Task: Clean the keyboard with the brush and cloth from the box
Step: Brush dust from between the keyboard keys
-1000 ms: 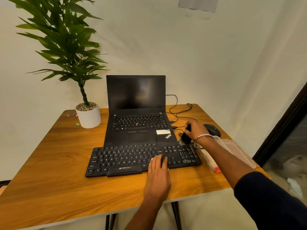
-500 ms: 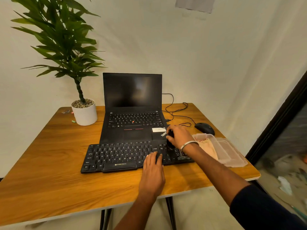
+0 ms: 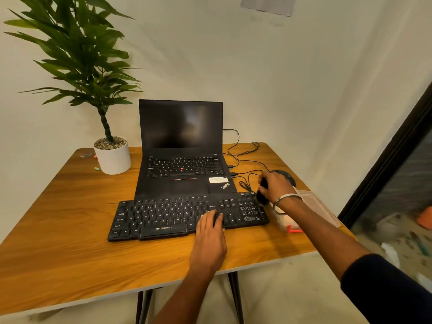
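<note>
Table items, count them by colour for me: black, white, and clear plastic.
Black: 4, the laptop, keyboard, mouse and brush.
White: 1, the plant pot.
Clear plastic: 1, the box.
Total: 6.

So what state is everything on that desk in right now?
Laptop: lid open, screen dark.
Keyboard: flat on the table, in front of the laptop.
Left hand: fingers flat on the keyboard's near edge.
Right hand: grips a dark brush at the keyboard's right end.
Box: open, beside the keyboard, partly hidden by the arm.
Mouse: mostly hidden behind the right hand.
Plant: upright in a white pot.
</note>
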